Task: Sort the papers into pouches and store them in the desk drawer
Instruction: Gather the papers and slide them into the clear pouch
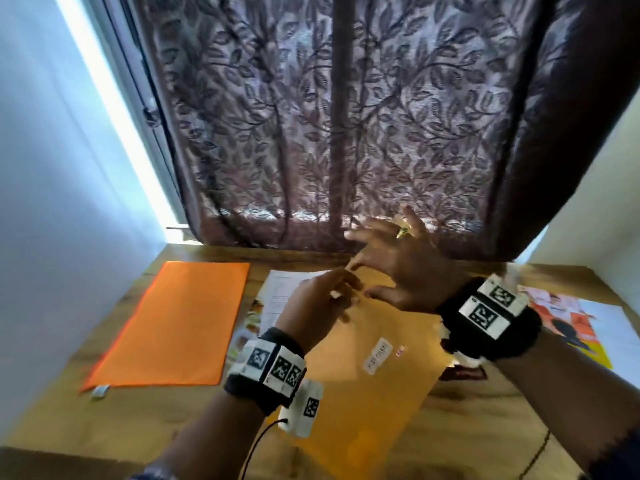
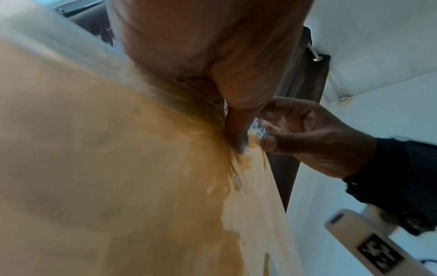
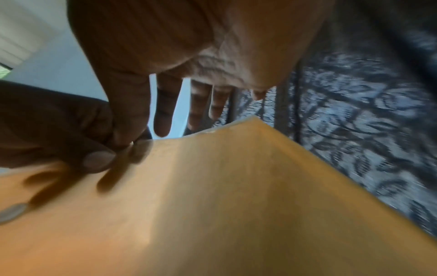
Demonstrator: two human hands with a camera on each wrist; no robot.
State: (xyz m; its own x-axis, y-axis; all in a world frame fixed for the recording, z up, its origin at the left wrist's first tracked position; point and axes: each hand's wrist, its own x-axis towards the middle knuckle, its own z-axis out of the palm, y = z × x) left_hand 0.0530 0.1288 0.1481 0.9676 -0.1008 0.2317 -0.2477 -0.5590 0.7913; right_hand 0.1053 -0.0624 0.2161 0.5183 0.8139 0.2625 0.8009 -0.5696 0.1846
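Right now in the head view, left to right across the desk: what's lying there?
Orange pouch → white printed sheet → yellow-brown envelope, pinched at its top by both the left hand and the right hand → colourful printed papers.

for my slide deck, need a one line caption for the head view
Both hands, left hand and right hand, pinch the top edge of a yellow envelope above the desk.

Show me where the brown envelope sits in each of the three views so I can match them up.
Head: brown envelope at lower centre, between both wrists.
Left wrist: it fills the left and lower centre.
Right wrist: it fills the lower half.
Shared landmark: the envelope's top edge, where the left hand and right hand pinch it.
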